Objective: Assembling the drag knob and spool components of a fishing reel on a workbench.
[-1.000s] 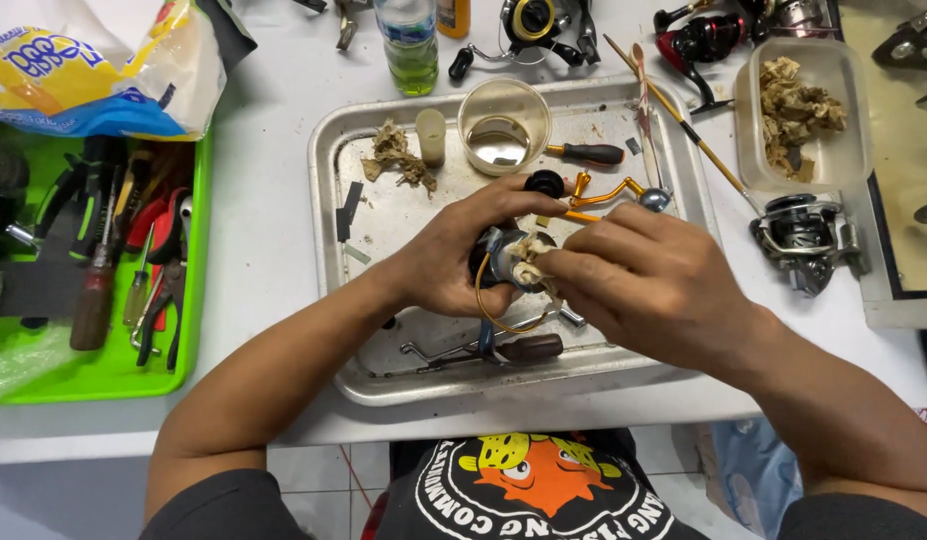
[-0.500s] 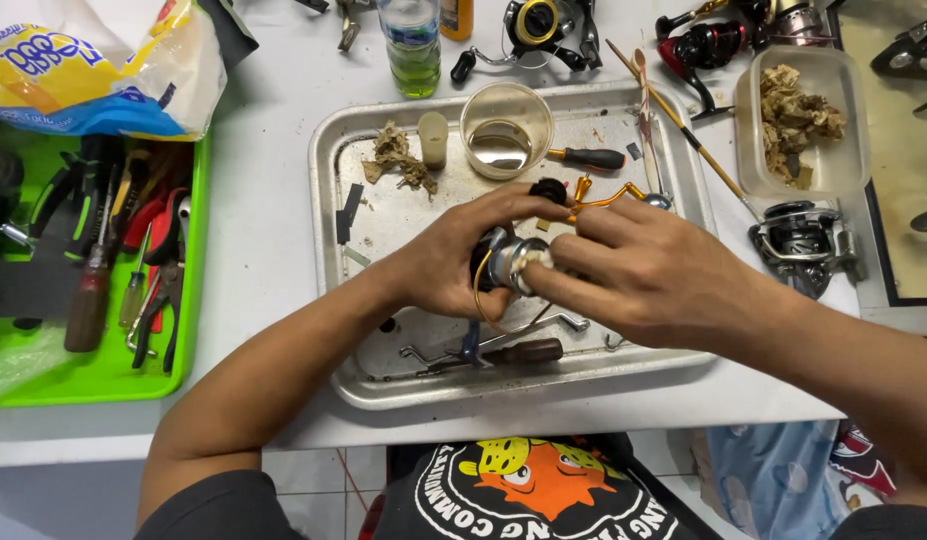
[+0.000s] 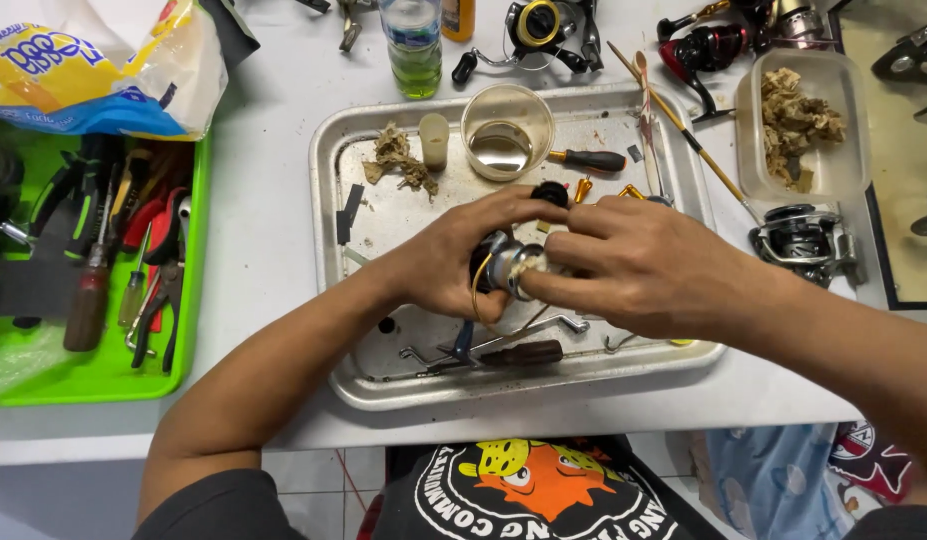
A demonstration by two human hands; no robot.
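Metal tray (image 3: 333,200): two hands (image 3: 453,262) (image 3: 643,265) grip one reel part (image 3: 508,265).

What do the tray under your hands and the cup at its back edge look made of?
Tray: looks like bare metal, probably steel or aluminium, with a dull silver sheen, a rolled rim and scuffs. Cup: seems to be clear plastic or glass, see-through with liquid pooled at the bottom; I cannot tell which.

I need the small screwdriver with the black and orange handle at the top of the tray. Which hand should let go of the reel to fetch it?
Probably the right hand: the screwdriver lies just beyond its knuckles, while the left hand cradles the reel part from underneath and can keep supporting it.
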